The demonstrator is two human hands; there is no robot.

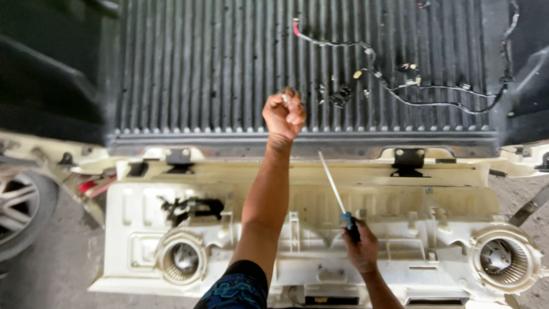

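Note:
My left hand point(284, 113) is stretched out over the ribbed black truck bed point(217, 63), its fingers closed around something small and pale that I cannot make out. My right hand point(361, 247) grips a long screwdriver point(334, 186) by its blue and black handle, the shaft pointing up and left toward the bed's edge. Both hands are above a cream plastic blower housing point(320, 217) that lies across the lowered tailgate.
The housing has a round fan opening at the left point(180, 257) and another at the right point(503, 258). A loose wiring harness point(400, 86) with connectors lies on the bed at the right. A car wheel point(20, 209) is at far left.

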